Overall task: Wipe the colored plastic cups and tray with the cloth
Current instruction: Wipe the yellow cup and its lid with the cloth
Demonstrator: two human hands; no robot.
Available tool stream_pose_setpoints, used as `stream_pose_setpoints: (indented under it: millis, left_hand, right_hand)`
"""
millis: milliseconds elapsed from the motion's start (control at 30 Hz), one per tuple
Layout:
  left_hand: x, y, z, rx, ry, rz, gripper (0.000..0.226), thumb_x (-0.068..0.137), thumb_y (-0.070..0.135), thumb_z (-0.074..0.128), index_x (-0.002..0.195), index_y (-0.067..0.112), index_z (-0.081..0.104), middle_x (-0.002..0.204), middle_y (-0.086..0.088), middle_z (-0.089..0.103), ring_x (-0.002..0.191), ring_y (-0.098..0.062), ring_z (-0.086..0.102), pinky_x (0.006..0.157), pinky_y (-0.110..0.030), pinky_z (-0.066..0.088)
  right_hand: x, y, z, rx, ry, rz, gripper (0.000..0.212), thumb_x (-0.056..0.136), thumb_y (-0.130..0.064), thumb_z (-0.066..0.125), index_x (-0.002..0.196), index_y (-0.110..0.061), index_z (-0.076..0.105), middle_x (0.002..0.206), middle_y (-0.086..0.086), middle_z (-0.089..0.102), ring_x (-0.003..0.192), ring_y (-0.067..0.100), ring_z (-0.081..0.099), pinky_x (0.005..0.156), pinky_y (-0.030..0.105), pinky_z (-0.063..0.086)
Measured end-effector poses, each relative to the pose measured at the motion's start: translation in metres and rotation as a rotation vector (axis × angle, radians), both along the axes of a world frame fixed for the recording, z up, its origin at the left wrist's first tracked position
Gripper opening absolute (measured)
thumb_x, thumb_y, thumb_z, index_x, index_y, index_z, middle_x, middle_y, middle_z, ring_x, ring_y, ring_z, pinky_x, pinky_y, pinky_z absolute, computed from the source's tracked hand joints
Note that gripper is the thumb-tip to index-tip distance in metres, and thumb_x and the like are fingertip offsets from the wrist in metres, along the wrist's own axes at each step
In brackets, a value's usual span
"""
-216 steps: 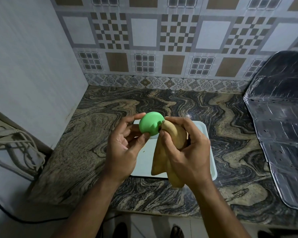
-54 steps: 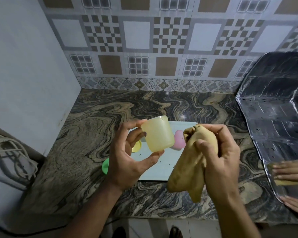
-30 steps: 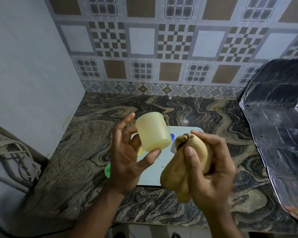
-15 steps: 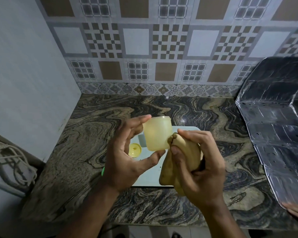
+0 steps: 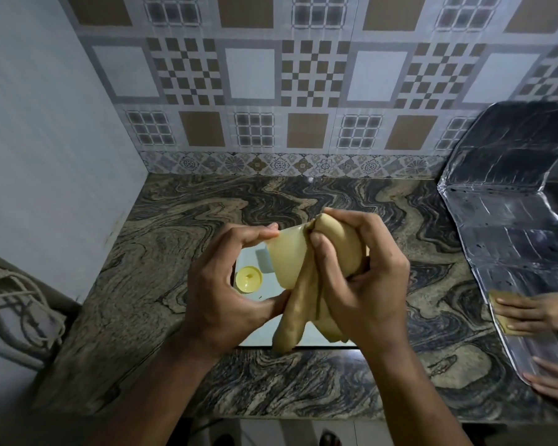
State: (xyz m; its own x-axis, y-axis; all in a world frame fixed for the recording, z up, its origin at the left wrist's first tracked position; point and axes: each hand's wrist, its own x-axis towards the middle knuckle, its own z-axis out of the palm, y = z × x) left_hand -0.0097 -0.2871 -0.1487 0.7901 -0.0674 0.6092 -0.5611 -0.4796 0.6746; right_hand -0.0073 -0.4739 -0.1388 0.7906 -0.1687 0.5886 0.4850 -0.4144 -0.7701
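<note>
Cloth (image 5: 332, 252) now pushed into pale cup (image 5: 287, 259); right hand (image 5: 361, 284) clutches cloth, left hand (image 5: 226, 294) grips cup; tray (image 5: 264, 329) mostly hidden.

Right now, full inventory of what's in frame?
pale yellow cup: 1, held above the tray
cloth: 1, tan, pushed against the cup's mouth, tail hanging down
tray: 1, pale, on the countertop under the hands
small yellow cup: 1, upright on the tray
countertop: 1, swirled dark and tan stone
foil sheet: 1, silver, at right
another person's hand: on a tan pad on the foil
left hand: grips the cup
right hand: grips the cloth
</note>
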Motion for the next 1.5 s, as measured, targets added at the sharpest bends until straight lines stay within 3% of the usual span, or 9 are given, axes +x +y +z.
stream_pose_setpoints:
  millis: [100,233,467,633,733,933,1133,1300,1500]
  left_hand:
    - [-0.003,0.001,-0.006,-0.066,0.020,-0.055,0.078,0.060,0.026,0.104,0.121,0.001,0.063,0.126,-0.010,0.070,0.123,-0.025,0.069,0.100,-0.050,0.057]
    - [-0.004,-0.001,-0.017,-0.214,0.112,-0.105,0.075,0.063,0.018,0.100,0.123,0.005,0.057,0.128,-0.012,0.067,0.126,-0.028,0.067,0.104,-0.051,0.054]
    - [-0.004,-0.005,-0.015,-0.520,0.167,-0.118,0.070,0.067,0.017,0.086,0.127,0.020,0.049,0.128,0.010,0.054,0.118,-0.006,0.063,0.095,-0.025,0.054]
    - [-0.003,-0.009,-0.017,-0.555,0.228,-0.193,0.071,0.069,0.014,0.089,0.132,0.024,0.057,0.139,-0.011,0.059,0.130,-0.033,0.062,0.104,-0.049,0.054]
    - [-0.001,-0.007,-0.019,-0.452,0.203,-0.129,0.071,0.070,0.020,0.091,0.132,0.032,0.059,0.138,-0.011,0.064,0.127,-0.037,0.063,0.106,-0.057,0.052]
    - [-0.001,-0.004,-0.018,-0.245,0.092,-0.111,0.071,0.070,0.021,0.094,0.131,0.021,0.059,0.132,-0.010,0.067,0.122,-0.036,0.065,0.101,-0.055,0.054]
    - [-0.007,-0.004,-0.011,-0.360,0.097,-0.204,0.075,0.065,0.011,0.092,0.131,0.020,0.056,0.135,-0.016,0.066,0.125,-0.035,0.065,0.104,-0.043,0.052]
    - [-0.010,-0.011,-0.008,-0.468,0.187,-0.246,0.073,0.066,0.009,0.087,0.124,0.035,0.051,0.126,0.003,0.065,0.117,-0.025,0.066,0.091,-0.042,0.056]
    - [-0.005,-0.006,-0.016,-0.642,0.275,-0.204,0.068,0.069,0.008,0.084,0.123,0.018,0.044,0.119,-0.013,0.062,0.112,-0.031,0.059,0.093,-0.043,0.053]
  right_hand:
    - [0.014,-0.007,-0.002,0.075,0.075,-0.009,0.018,0.094,-0.023,0.079,0.110,-0.018,0.073,0.105,-0.009,0.076,0.097,0.009,0.072,0.087,0.036,0.059]
    - [0.021,-0.018,-0.005,0.081,0.170,0.045,0.017,0.096,-0.018,0.082,0.109,-0.023,0.072,0.102,-0.018,0.075,0.095,0.007,0.072,0.085,0.028,0.058]
    - [-0.013,-0.018,-0.011,0.289,0.047,0.062,0.020,0.096,-0.013,0.069,0.116,-0.013,0.068,0.108,0.000,0.074,0.095,0.004,0.072,0.084,0.019,0.056]
    - [-0.029,0.000,-0.017,0.272,0.028,0.099,0.023,0.097,-0.023,0.072,0.119,-0.021,0.067,0.115,-0.012,0.074,0.103,0.013,0.075,0.086,0.030,0.061]
    - [-0.028,-0.003,-0.015,0.238,0.026,0.082,0.025,0.096,-0.027,0.071,0.120,-0.018,0.069,0.114,0.002,0.075,0.100,0.025,0.074,0.081,0.044,0.062]
    - [-0.018,-0.011,0.004,-0.001,-0.049,0.126,0.025,0.096,-0.017,0.076,0.119,-0.008,0.072,0.113,0.005,0.072,0.103,0.022,0.072,0.084,0.040,0.059]
    - [0.010,-0.016,0.001,0.132,0.070,0.114,0.024,0.094,-0.022,0.078,0.114,-0.009,0.074,0.109,-0.005,0.077,0.099,0.010,0.074,0.086,0.028,0.059]
    - [0.015,-0.021,-0.010,0.297,0.187,0.149,0.019,0.095,-0.020,0.074,0.113,-0.012,0.073,0.104,-0.006,0.078,0.095,0.009,0.073,0.086,0.036,0.061]
    - [-0.018,-0.012,-0.009,0.411,0.075,0.111,0.019,0.097,-0.015,0.069,0.116,-0.013,0.070,0.108,0.002,0.075,0.097,0.011,0.072,0.086,0.024,0.056]
